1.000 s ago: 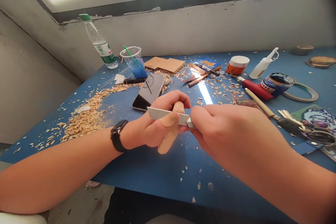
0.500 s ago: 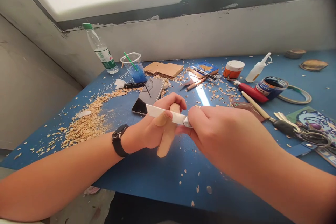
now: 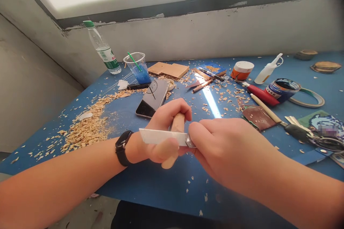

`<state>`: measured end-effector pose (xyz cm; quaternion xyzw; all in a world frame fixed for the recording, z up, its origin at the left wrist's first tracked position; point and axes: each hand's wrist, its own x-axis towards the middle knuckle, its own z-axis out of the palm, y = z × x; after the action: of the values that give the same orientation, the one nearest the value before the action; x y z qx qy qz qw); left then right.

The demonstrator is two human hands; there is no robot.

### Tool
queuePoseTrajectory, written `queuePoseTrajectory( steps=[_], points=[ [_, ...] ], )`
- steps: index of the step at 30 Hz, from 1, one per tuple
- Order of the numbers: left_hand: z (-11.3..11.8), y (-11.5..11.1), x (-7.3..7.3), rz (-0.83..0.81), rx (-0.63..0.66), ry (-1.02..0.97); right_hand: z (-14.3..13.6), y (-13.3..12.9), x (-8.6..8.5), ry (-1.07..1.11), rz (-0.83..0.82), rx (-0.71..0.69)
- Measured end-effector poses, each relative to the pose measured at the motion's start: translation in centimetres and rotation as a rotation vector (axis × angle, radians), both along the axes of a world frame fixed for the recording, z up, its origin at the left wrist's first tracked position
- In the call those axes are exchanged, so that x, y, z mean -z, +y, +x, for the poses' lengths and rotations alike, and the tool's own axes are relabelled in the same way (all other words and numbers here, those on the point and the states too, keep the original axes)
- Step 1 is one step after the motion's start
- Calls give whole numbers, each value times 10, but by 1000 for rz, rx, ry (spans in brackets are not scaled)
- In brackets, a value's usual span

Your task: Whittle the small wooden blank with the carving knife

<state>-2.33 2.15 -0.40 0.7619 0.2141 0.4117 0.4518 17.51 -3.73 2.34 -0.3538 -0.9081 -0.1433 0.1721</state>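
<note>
My left hand (image 3: 163,132), with a black watch on its wrist, is closed around a pale wooden piece (image 3: 177,123). The piece slants, its rounded lower end showing below my thumb. My right hand (image 3: 215,143) is closed on a knife, its handle hidden in the fist. The wide blade (image 3: 158,136) points left and lies across the wood, beside my left thumb. A phone (image 3: 152,98) lies on the blue table just behind my left hand.
Wood shavings (image 3: 86,127) are heaped at the left. Behind stand a bottle (image 3: 107,57), a cup of blue liquid (image 3: 141,73) and wooden boards (image 3: 169,69). At the right are a paint jar (image 3: 242,71), a glue bottle (image 3: 266,72), a red-handled tool (image 3: 263,94) and keys (image 3: 322,141).
The blade has moved down along the wood towards me and now lies more level. Both hands sit slightly lower, and my left thumb has shifted down with the blade.
</note>
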Motion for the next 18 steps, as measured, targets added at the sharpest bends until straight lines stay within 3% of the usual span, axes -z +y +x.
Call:
queuePoseTrajectory(
  steps=[8,14,18],
  points=[
    [0,-4,-4,-18,-48,14,-1,4,-2,-66,66,-22],
    [1,1,-8,113,-30,47,3,4,2,-25,40,6],
    [1,3,-7,113,-36,43,4,4,3,7,59,45]
  ],
)
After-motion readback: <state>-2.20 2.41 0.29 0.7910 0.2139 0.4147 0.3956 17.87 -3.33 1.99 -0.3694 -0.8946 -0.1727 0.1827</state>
